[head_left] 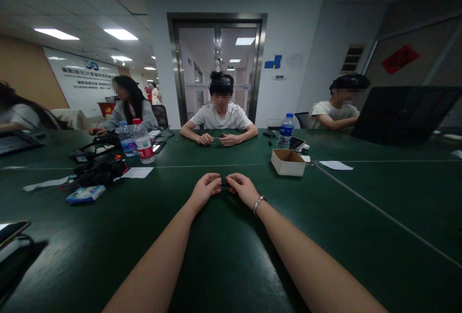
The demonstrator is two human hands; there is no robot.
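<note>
Between my two hands is a small black object (225,183), too small and too covered by fingers to name. My left hand (207,189) grips its left end with thumb and fingers closed. From the other side my right hand (245,189), with a silver bracelet (259,204) at the wrist, pinches the right end. Both forearms rest over the dark green table (224,255), and the hands are close to its surface; whether they touch it I cannot tell.
An open cardboard box (288,167) stands right of my hands, with a water bottle (286,131) behind it. Two bottles (143,142), black cables (96,173) and a blue-white packet (85,194) lie to the left. Across sits a person (221,118). A black monitor (400,113) is far right.
</note>
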